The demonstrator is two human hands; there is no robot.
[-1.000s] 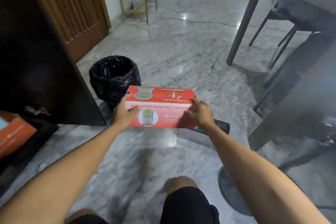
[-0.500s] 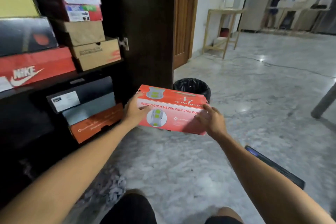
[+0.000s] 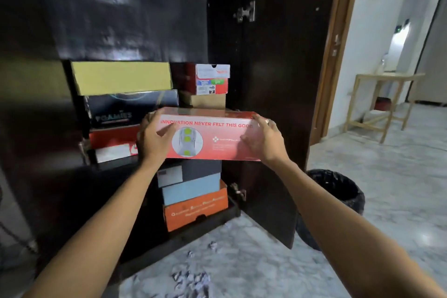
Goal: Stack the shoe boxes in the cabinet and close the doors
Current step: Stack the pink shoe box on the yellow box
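I hold a red shoe box with white lettering in front of the open dark cabinet. My left hand grips its left end and my right hand grips its right end. Behind it, the upper shelf carries a yellow box on a black box on a red box, and beside them a red-and-white box on a brown box. Below sit a dark grey box, a light blue box and an orange box.
The right cabinet door stands open, its hinge showing. A black-bagged bin sits behind that door on the marble floor. A wooden stand is at the far right. Paper scraps lie by the cabinet base.
I have turned left from the floor to face the cabinet and lifted the red box from low beside the bin up to the level of the upper shelf.
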